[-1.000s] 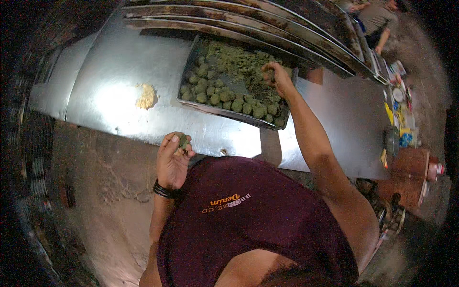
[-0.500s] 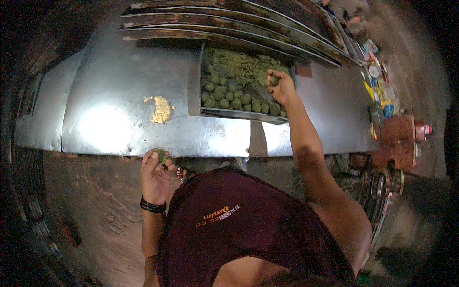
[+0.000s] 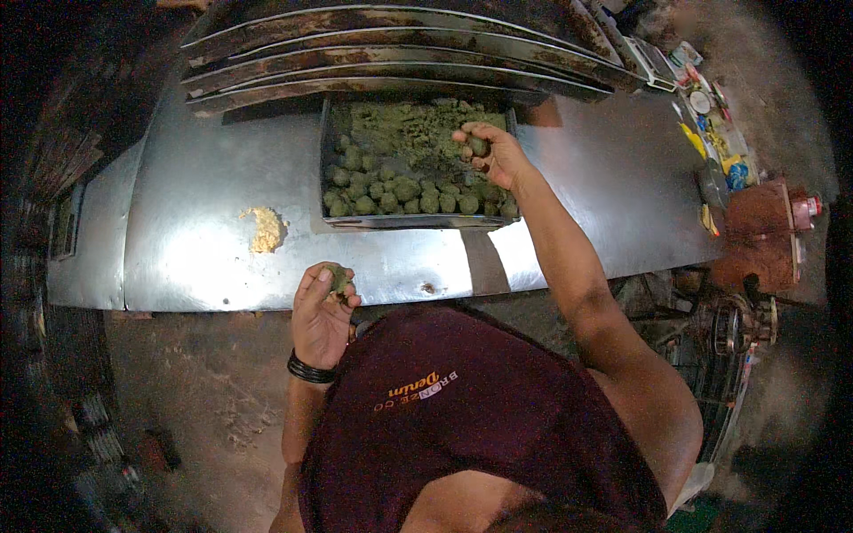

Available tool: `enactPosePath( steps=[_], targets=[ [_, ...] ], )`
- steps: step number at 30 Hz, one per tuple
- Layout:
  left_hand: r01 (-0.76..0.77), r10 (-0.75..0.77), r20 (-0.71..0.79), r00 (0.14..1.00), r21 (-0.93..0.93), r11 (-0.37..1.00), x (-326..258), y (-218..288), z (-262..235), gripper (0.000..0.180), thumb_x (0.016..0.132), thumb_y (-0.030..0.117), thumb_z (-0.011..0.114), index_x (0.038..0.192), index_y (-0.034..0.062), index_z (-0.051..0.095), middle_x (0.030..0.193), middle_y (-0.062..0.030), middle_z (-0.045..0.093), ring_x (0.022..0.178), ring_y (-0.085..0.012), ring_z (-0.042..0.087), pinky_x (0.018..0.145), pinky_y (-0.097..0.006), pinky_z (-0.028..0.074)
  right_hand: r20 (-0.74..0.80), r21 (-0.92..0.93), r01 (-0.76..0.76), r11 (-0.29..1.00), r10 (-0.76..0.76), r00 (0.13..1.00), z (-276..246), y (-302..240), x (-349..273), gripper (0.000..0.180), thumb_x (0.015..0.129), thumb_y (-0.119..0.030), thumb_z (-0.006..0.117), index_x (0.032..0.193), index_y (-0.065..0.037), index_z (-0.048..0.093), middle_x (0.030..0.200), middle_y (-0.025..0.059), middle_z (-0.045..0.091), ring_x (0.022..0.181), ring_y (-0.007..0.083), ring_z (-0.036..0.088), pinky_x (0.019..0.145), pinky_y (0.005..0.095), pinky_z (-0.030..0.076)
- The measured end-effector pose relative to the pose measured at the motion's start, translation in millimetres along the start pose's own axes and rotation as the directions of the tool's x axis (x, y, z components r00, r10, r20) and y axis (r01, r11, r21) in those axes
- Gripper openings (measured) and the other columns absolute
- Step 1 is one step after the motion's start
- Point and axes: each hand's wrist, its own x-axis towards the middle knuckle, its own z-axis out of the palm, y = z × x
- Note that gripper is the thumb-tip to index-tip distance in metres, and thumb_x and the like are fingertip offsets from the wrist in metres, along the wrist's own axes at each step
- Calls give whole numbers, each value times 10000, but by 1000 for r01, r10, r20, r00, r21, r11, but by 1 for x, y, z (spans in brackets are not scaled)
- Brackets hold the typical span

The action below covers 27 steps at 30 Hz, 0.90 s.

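Over the right part of a dark rectangular tray, my right hand is closed around a small green dough ball, held in its fingertips. Below it in the tray lie several rolled green balls along the front and left, with a loose, crumbly green mixture behind them. My left hand, wearing dark bands at the wrist, pinches a flattened green dough piece at the table's front edge. Left of the tray sits a small heap of pale yellow crumbly filling.
The tray stands on a shiny metal table. Behind it, long dark metal trays rise in a row. Packets and small items, one of them blue, line the table's right end, near a reddish-brown surface with a red-and-white container.
The view has shifted. My left hand has moved right and forward, up to the table edge, still with its dough piece. My right hand stays over the tray with the ball.
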Motion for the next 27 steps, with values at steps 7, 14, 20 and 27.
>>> enactPosePath(
  steps=[7,14,20,27],
  targets=[
    [-22,21,-122,992,-5,1000,-8,-34,26,180,878,167,522,1000,36,506,896,-99,572,723,-147,572,634,-276,517,-105,-415,-37,909,-8,994,-21,7,39,384,786,-481,601,796,-100,552,702,23,553,537,113,479,444,235,337],
    [-57,29,-271,962,-97,994,-11,-35,-6,173,873,162,526,1001,46,506,890,-95,586,719,-153,590,635,-263,532,200,-182,33,983,4,980,37,7,43,362,800,-436,612,771,-80,550,644,32,543,517,105,464,403,245,332],
    [-58,48,-156,987,-58,997,12,-18,-44,150,875,166,539,969,50,534,889,-99,596,725,-140,587,645,-279,522,221,-763,241,600,-107,969,59,50,70,471,785,-531,562,685,-72,586,635,41,590,533,124,525,551,273,443],
    [49,-55,-106,993,-61,997,54,57,-85,131,871,166,542,951,63,534,884,-90,592,700,-136,576,635,-276,510,257,-903,163,398,195,947,119,32,50,491,895,-443,435,1126,-33,577,1017,73,620,609,127,572,501,269,438]
  ],
)
